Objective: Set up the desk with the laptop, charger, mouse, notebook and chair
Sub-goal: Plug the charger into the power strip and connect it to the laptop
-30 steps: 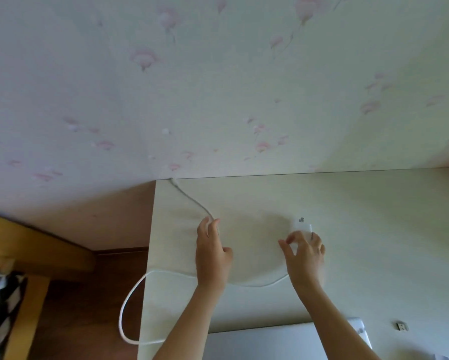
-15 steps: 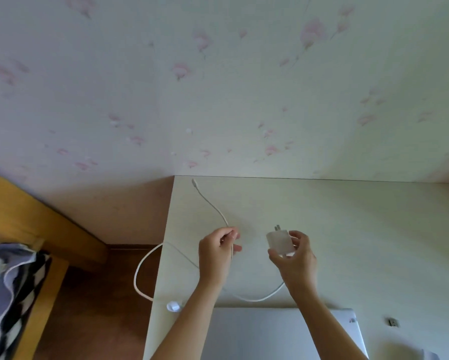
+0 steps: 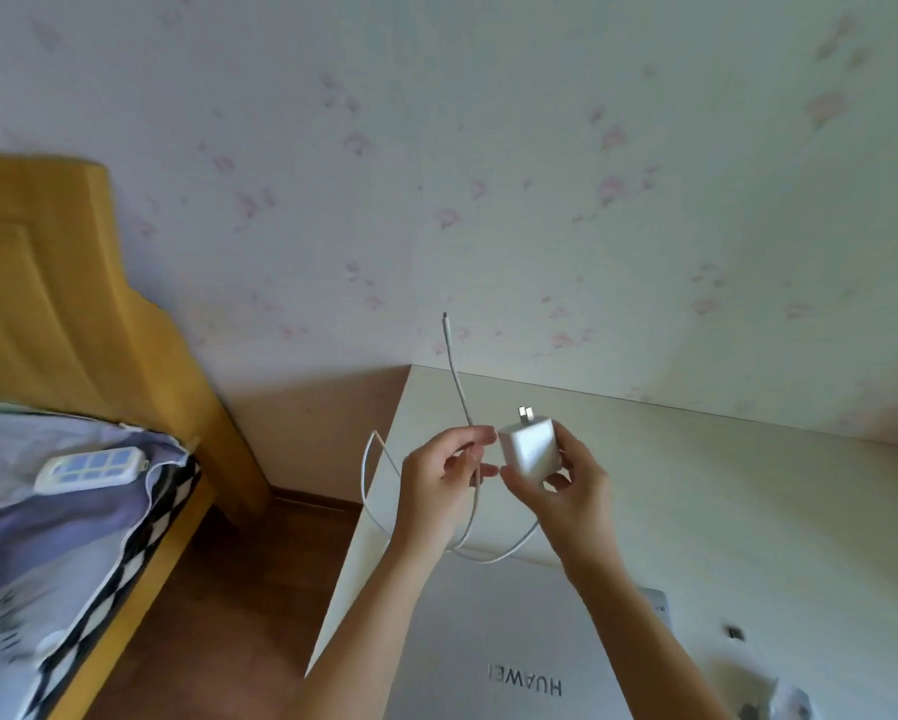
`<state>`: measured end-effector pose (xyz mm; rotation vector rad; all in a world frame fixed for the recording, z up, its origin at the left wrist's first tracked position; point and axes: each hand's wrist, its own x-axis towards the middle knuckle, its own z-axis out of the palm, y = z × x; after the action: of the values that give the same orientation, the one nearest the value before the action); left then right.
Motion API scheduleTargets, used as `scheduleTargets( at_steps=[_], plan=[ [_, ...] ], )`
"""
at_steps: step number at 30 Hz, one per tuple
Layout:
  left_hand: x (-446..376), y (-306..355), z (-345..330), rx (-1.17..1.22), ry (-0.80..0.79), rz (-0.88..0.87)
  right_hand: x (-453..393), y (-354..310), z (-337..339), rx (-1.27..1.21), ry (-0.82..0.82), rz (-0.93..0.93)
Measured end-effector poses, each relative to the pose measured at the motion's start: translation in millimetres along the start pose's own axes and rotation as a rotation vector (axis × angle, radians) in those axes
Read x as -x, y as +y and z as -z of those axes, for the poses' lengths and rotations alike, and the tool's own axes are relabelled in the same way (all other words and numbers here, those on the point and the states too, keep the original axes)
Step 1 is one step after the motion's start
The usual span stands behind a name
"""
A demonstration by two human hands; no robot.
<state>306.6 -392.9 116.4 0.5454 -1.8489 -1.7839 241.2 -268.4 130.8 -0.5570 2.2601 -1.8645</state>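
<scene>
1. We have the small white square plastic charger brick (image 3: 529, 448) lifted above the pale desk top (image 3: 748, 511), prongs pointing up and away, held in our right hand (image 3: 561, 485) with the fingers curled round its sides.
2. Our left hand (image 3: 436, 480) pinches the thin white charger cable (image 3: 457, 387), whose free plug end stands up toward the wall.
3. The closed silver laptop (image 3: 514, 641) lies flat at the near edge, below both hands.
4. We judge the charger step is in hand; next the plug end must reach the laptop's port and the brick a socket, none in view.
5. Compared with a second ago, brick and cable are off the desk, and the view has swung left, showing the yellow wooden bed frame (image 3: 47, 304).
</scene>
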Motion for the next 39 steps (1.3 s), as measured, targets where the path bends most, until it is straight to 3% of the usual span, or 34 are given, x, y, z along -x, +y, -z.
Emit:
scheduleTargets(
  at_steps=[5,8,19,25,29,31,35,39],
  plan=[
    [35.2,42.3,17.6,0.157,-0.046,0.074,27.2,-76.0,-12.0,-0.128,-0.169,0.135],
    [59.1,61.4,36.8,0.132,-0.079,0.075,40.1,-101.9,-29.4,-0.109,-0.211,0.158],
    [143.6,83.4,166.2,0.136,0.062,0.076,113.3,-140.9,-146.8,-0.077,-0.346,0.186],
    [147.8,75.5,276.2,0.211,0.332,0.223,143.8,-142.3,-258.2,-0.028,-0.486,0.231],
    [139.4,63.7,347.0,0.332,0.556,0.290,165.1,-141.0,-331.6,0.058,-0.457,0.267],
    [134.5,56.2,375.1,0.336,0.597,0.303,172.1,-136.6,-357.6,0.108,-0.432,0.273],
    [113.7,29.7,400.2,0.183,0.521,0.397,173.5,-117.4,-398.9,0.147,-0.448,0.203],
    [77.9,-4.6,417.8,0.153,0.668,0.481,155.0,-96.3,-436.6,0.185,-0.520,0.131]
  ],
)
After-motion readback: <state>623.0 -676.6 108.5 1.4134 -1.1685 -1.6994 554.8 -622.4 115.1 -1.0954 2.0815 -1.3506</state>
